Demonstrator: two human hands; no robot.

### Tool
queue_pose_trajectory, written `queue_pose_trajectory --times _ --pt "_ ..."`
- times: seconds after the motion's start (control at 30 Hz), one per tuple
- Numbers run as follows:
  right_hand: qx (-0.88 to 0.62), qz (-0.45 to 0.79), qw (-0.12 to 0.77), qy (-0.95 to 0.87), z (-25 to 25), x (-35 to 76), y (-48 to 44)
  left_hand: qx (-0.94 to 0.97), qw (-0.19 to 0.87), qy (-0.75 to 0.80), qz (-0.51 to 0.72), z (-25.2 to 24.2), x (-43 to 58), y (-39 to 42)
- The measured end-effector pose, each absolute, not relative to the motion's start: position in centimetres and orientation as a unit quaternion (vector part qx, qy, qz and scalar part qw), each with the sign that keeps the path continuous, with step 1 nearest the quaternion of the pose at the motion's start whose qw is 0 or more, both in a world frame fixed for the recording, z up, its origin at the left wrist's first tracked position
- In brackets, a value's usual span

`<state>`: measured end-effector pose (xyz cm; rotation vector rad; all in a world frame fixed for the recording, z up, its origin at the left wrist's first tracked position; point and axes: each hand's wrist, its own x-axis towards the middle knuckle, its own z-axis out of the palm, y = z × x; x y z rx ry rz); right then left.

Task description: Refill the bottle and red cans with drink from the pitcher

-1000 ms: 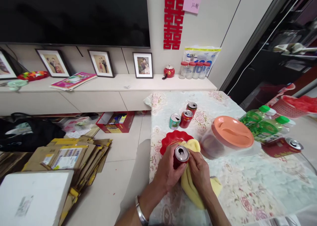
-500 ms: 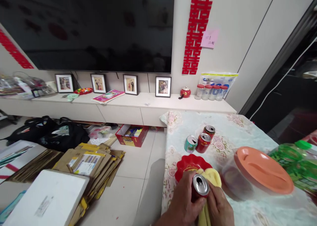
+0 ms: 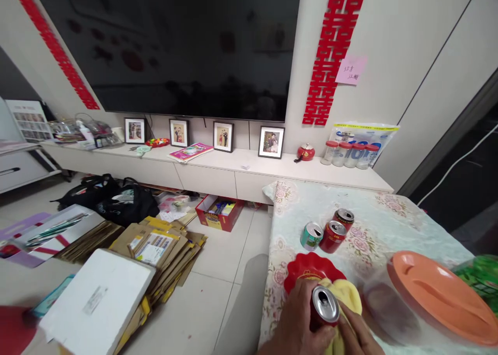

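My left hand (image 3: 298, 318) is wrapped round a dark red drink can (image 3: 326, 305), its opened top facing up. Against the can's right side, my right hand (image 3: 356, 331) presses a yellow cloth (image 3: 346, 292), fingers closed on it. Just beyond my hands lies a red scalloped plate (image 3: 307, 267), partly covered by the hands and cloth. Past the plate stand a teal can (image 3: 312, 235), a red can (image 3: 333, 236) and a darker can (image 3: 344, 218), all upright with opened tops.
A clear container with an orange lid (image 3: 443, 295) stands to the right on the flowered tablecloth (image 3: 291, 209), with green bottles (image 3: 480, 277) beyond it. Flattened cardboard (image 3: 167, 256) and a white box (image 3: 101, 303) lie on the left floor. Glass jars (image 3: 350, 156) line the white cabinet.
My view has turned left, so the scene sits further right. Both hands keep hold of the can and the yellow cloth, with little change in their grip.
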<state>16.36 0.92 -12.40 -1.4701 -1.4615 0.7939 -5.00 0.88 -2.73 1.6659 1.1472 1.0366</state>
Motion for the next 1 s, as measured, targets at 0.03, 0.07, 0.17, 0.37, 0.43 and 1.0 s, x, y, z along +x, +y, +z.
queue_pose_trajectory --times 0.03,0.07,0.17,0.37,0.43,1.0 --pt "-0.603 0.328 0.462 -0.562 -11.8 16.0 0.6 0.661 0.419 0.466 0.412 -2.6 -4.9 0.8" --pt "-0.613 0.324 0.481 -0.536 -11.0 15.6 0.1 0.659 0.417 0.473 0.409 -2.5 -4.8 0.7" --pt "-0.620 0.300 0.502 -0.523 -7.9 14.0 -1.4 0.658 0.418 0.486 0.395 -2.2 -4.6 0.7" --pt "-0.621 0.217 0.496 -0.567 -3.6 11.6 -2.7 0.675 0.430 0.440 0.407 -2.8 -5.2 1.0" --pt "-0.621 0.215 0.490 -0.573 -3.5 11.5 -2.6 0.683 0.439 0.418 0.407 -3.0 -5.4 1.0" --pt "-0.594 0.127 0.507 -0.612 -2.5 10.6 -4.3 0.685 0.434 0.419 0.408 -2.1 -5.5 1.4"
